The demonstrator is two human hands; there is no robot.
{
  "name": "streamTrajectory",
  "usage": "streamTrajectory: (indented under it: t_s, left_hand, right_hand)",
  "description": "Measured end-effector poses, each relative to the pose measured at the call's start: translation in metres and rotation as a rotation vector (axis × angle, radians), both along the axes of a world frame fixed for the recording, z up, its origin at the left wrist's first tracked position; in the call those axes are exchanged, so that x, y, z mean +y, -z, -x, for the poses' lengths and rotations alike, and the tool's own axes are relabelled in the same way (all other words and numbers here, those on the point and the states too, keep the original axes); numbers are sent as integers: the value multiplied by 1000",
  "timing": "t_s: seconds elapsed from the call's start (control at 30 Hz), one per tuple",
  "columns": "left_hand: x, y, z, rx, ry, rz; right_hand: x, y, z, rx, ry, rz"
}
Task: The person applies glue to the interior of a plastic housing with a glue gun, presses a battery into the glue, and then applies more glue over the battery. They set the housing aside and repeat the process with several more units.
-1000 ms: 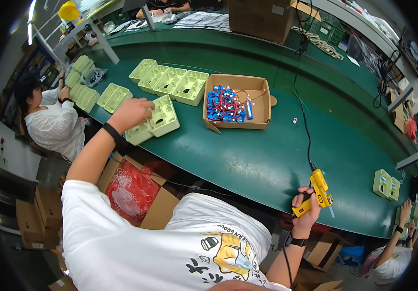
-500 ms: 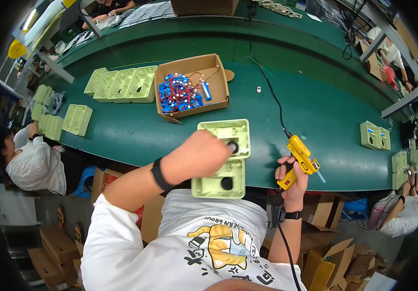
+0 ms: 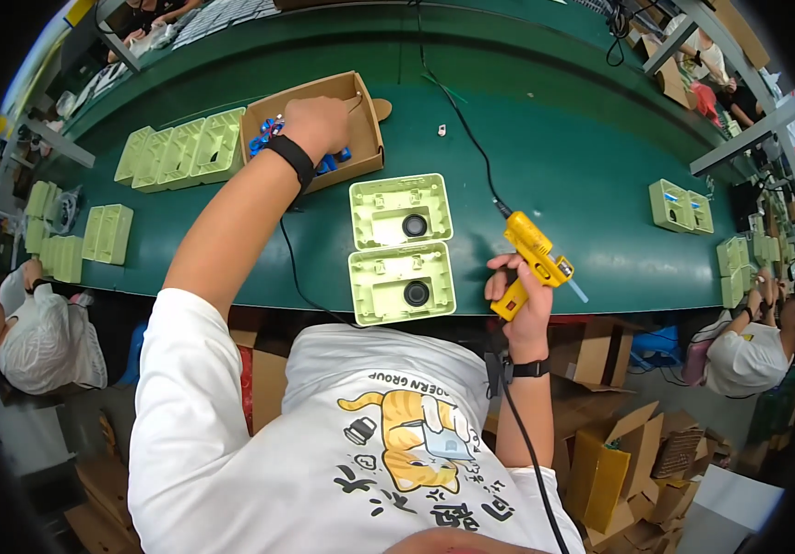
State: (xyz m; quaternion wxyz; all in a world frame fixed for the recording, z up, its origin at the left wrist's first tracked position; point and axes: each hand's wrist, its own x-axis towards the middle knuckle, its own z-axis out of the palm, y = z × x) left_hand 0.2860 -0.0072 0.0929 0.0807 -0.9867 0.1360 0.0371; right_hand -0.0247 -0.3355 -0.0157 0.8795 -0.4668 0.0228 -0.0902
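Two pale green moulded housings (image 3: pixel 402 247) lay open side up, touching end to end at the centre of the frame on the green surface (image 3: pixel 591 166), each with a dark round part in its middle; nothing else looked fitted in them yet. The left hand (image 3: pixel 316 125) was down in the cardboard box (image 3: pixel 368 129) of small blue parts (image 3: pixel 266 126) at upper centre; whether it had closed on anything could not be told. The right hand (image 3: pixel 517 294) was wrapped around the grip of a yellow glue gun (image 3: pixel 534 251), right of the housings, nozzle clear of them. More green housings (image 3: pixel 180 152) waited at upper left.
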Motion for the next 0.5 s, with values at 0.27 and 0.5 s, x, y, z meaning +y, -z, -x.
streamTrajectory:
  t_s: [0.27, 0.5]
  left_hand:
    - [17, 14, -1, 64, 3, 299]
    - [49, -23, 103, -675, 356, 888]
  right_hand:
    - [29, -77, 30, 331, -475, 241]
    - [69, -117, -5, 522, -610, 734]
